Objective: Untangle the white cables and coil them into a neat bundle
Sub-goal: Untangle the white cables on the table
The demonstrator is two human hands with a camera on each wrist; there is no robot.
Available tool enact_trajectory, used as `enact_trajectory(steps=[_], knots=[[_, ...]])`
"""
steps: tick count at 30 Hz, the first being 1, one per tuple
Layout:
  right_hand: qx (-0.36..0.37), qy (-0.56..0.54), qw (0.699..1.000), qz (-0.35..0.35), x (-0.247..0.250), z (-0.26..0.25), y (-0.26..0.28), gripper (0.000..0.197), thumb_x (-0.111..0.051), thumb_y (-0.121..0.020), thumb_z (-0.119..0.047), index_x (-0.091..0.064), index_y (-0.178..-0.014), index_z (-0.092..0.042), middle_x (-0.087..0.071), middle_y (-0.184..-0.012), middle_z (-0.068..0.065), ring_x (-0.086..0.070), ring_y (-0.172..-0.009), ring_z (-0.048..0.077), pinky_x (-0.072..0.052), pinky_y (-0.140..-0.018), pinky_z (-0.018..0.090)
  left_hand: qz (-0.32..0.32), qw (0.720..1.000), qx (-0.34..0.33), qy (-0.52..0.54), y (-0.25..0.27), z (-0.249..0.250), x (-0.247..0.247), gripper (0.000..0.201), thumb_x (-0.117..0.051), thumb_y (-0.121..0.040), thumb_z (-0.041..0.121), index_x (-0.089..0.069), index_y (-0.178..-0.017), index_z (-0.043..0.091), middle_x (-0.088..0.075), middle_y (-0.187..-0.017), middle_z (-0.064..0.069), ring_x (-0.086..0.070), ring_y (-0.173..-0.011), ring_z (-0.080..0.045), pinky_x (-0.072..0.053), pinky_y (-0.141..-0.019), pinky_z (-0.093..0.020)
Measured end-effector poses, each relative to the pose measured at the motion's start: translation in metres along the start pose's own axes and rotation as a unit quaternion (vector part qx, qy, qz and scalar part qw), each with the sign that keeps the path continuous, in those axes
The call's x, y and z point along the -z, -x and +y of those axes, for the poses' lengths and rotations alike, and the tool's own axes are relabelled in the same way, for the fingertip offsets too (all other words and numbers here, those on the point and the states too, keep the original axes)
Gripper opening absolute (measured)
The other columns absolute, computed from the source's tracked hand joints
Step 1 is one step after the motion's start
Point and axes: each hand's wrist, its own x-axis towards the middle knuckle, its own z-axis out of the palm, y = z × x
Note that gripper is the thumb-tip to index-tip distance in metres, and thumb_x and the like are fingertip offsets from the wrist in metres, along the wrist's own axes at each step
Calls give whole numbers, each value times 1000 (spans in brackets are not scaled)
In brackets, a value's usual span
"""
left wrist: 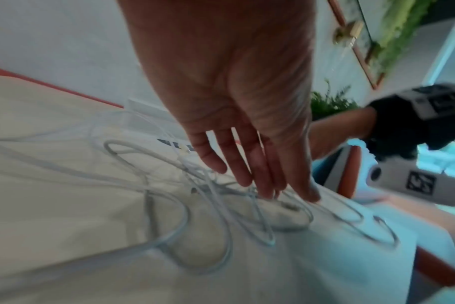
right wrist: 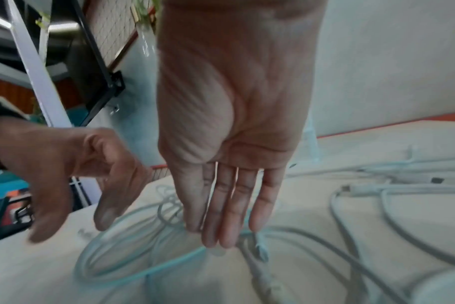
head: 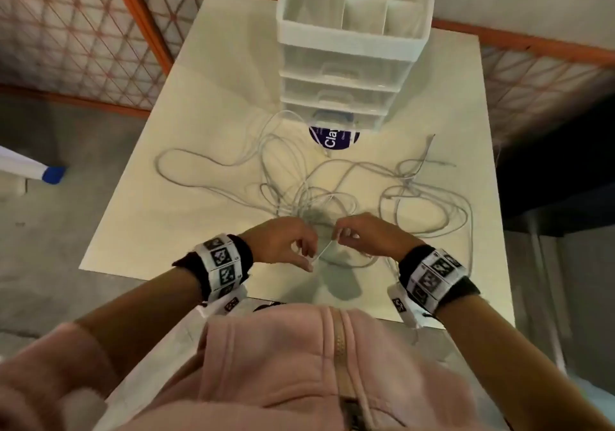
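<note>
Several white cables lie in a loose tangle across the cream table, with loops running left and right. Both hands hover over the knot near the table's front edge. My right hand pinches one thin strand between thumb and index; the right wrist view shows those tips of the right hand meeting on a cable. My left hand has loosely curled fingers, its thumb and index apart, the thumb tip touching the same strand. In the left wrist view, the left hand reaches down onto the cables.
A white plastic drawer organiser stands at the table's far middle, and a purple round label lies at its foot. Orange lattice fencing runs behind the table. Cable loops trail toward the right edge.
</note>
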Motion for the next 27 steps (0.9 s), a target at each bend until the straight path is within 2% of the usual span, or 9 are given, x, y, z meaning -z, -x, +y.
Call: enact_trajectory(steps=[4,7,12,14,16,20,23,25,27], knots=[[-11,32,999,-36,5,-11,-14,15,-58,-90,-16,-69,-99,-14,-70,-101,7,-62,-87,22,-50,-80,32,-115,968,28,-220,-10,-4,0,30,-77,-71,36,-64,-92,19,-66,-94,4,-54,-92,-12,-26,-91,-29],[-7,15,999,-28,12,-7,-13,16,-59,-88,-11,-69,-100,-11,-69,-96,6,-55,-79,14,-43,-73,24,-102,967,13,-235,-12,-7,4,15,-69,-81,26,-67,-93,18,-69,-96,4,-58,-95,-15,-19,-91,-28],[-8,-35,999,33,41,-3,-18,20,-64,-82,-4,-67,-101,-8,-70,-91,8,-56,-69,8,-39,-61,5,32,993,-42,-105,-24,18,36,5,-58,-89,10,-59,-92,7,-56,-89,0,-52,-81,-15,-35,-85,-32],[-22,-68,995,66,54,-6,-19,29,-67,-79,-2,-63,-107,-11,-69,-96,8,-58,-74,11,-43,-68,16,86,993,-60,-47,-28,35,52,3,-52,-93,9,-53,-93,6,-59,-90,-7,-55,-79,-18,-41,-75,-29],[-17,-96,991,92,66,-15,-17,44,-76,-75,-8,-57,-116,-11,-65,-104,4,-57,-82,11,-43,-74,22,146,986,-78,6,-30,53,68,5,-46,-98,13,-47,-95,9,-65,-87,-4,-61,-80,-16,-47,-72,-29],[43,-153,985,69,79,-47,-13,48,-77,-77,-22,-57,-120,-26,-53,-107,-15,-50,-88,-2,-41,-73,0,260,942,-148,154,-35,85,93,6,-37,-100,12,-37,-95,11,-63,-76,-6,-60,-68,-19,-52,-68,-31],[73,-168,981,60,74,-58,-20,13,-62,-90,-26,-69,-99,-19,-65,-103,-6,-56,-96,6,-41,-85,11,346,905,-162,189,-38,94,113,12,-34,-101,14,-35,-91,21,-54,-67,-1,-50,-54,-14,-45,-56,-25],[60,-186,979,66,68,-50,-23,18,-54,-95,-23,-65,-92,-10,-68,-97,-2,-59,-95,12,-43,-90,24,397,885,-153,187,-34,92,126,15,-33,-100,14,-34,-89,24,-45,-64,0,-39,-50,-7,-36,-50,-20],[40,-167,981,87,67,-35,-20,21,-50,-97,-23,-62,-93,-5,-68,-96,1,-58,-93,15,-42,-88,24,429,871,-139,196,-24,81,136,15,-33,-100,13,-34,-89,23,-37,-62,0,-32,-51,-4,-29,-48,-15]])
